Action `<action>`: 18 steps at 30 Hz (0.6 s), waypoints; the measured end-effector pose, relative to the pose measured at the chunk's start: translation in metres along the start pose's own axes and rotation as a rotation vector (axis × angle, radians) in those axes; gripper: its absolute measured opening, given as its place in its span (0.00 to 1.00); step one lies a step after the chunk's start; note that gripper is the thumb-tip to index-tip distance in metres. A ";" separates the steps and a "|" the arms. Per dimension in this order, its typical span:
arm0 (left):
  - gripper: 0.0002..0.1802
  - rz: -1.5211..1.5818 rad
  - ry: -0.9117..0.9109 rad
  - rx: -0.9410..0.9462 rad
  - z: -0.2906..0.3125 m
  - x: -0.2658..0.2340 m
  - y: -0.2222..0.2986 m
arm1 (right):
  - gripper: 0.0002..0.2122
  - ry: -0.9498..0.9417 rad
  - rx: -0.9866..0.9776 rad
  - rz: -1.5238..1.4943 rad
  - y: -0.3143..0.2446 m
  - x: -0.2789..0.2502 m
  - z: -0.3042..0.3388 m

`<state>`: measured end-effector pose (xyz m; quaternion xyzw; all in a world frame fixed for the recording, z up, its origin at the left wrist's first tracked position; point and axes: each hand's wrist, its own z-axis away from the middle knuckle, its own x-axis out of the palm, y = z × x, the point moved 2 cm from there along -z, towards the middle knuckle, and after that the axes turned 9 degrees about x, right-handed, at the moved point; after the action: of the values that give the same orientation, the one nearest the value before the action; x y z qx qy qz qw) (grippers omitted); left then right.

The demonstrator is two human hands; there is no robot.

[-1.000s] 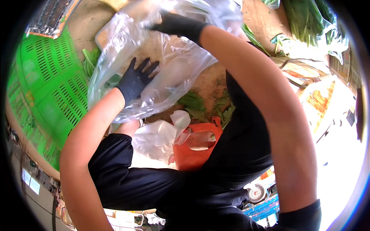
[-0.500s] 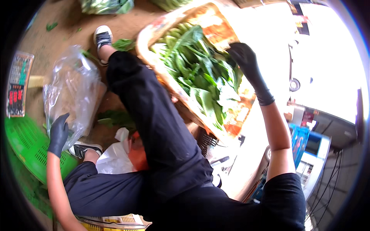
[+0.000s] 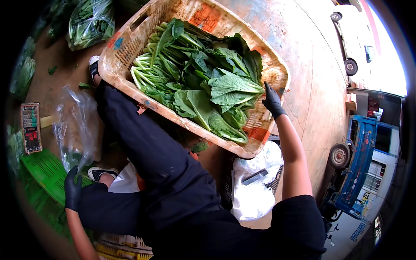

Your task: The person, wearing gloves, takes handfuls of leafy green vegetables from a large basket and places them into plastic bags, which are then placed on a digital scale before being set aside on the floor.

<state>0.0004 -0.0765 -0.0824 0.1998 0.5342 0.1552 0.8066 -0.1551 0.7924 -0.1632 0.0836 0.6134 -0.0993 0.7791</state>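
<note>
Reaching into the far corner of the pale plastic crate (image 3: pixel 125 47), the right hand (image 3: pixel 272 100), in a black glove, rests with its fingers (image 3: pixel 267 89) laid loosely spread on the leafy greens (image 3: pixel 203 82) at the crate's rim; whether they have closed on a bunch cannot be told. The left hand (image 3: pixel 73 190), also gloved, has its fingers curled shut on the lower edge of a clear plastic bag (image 3: pixel 78 125), which hangs slack above them, just beside a green crate (image 3: pixel 43 171) and near a small scale (image 3: pixel 31 128).

To do the pick well (a judgement): slide the fingers under the pale stalks rather than pinching the blades, which tear easily, and gather one bunch at a time with stems aligned.

The greens lie heaped inside the crate, directly leftward of the right fingertips. Their long axis runs from the far left corner toward the fingers: pale stem ends point away, to the upper left, and the broad leaf tips point to the fingers. A bagged bundle of greens (image 3: pixel 89 21) lies on the floor well beyond.
</note>
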 end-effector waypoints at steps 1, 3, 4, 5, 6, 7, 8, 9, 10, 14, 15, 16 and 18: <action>0.23 0.008 0.019 -0.019 0.002 -0.006 0.016 | 0.40 -0.043 0.001 0.062 -0.002 0.000 -0.011; 0.23 0.021 0.060 -0.030 0.011 -0.008 0.010 | 0.42 -0.149 0.056 0.162 -0.009 -0.001 -0.031; 0.23 0.018 0.063 -0.034 0.004 -0.006 0.016 | 0.41 -0.189 0.013 0.165 0.011 0.016 -0.041; 0.23 0.021 0.049 -0.053 0.000 -0.010 0.030 | 0.41 -0.258 -0.004 0.042 0.018 0.021 -0.046; 0.23 0.028 0.038 -0.054 -0.004 -0.007 0.034 | 0.40 -0.316 -0.007 -0.066 0.036 0.016 -0.051; 0.23 0.038 0.024 -0.048 -0.010 -0.002 0.037 | 0.39 -0.236 -0.221 -0.192 0.054 0.004 -0.050; 0.23 0.015 0.011 -0.079 0.000 -0.010 0.041 | 0.32 -0.262 -0.261 -0.237 0.031 -0.008 -0.046; 0.23 0.024 -0.009 -0.093 0.003 -0.008 0.047 | 0.24 -0.504 -0.093 -0.393 0.013 -0.044 -0.047; 0.23 0.045 -0.023 -0.088 -0.002 -0.003 0.052 | 0.20 -0.557 -0.064 -0.348 -0.004 -0.087 -0.034; 0.24 0.105 -0.064 -0.065 -0.024 0.021 0.053 | 0.25 -0.639 0.118 -0.691 -0.003 -0.139 0.026; 0.24 0.116 -0.073 -0.049 -0.034 0.029 0.056 | 0.28 -0.685 0.187 -0.798 0.010 -0.131 0.045; 0.24 0.138 -0.080 -0.016 -0.040 0.037 0.058 | 0.37 -0.630 0.194 -0.903 0.003 -0.116 0.071; 0.24 0.167 -0.093 0.041 -0.049 0.046 0.066 | 0.34 -0.725 0.255 -0.927 -0.037 -0.089 0.116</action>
<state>-0.0293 0.0104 -0.1039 0.2672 0.4807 0.2015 0.8105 -0.0756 0.7322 -0.0502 -0.1390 0.2647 -0.5234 0.7979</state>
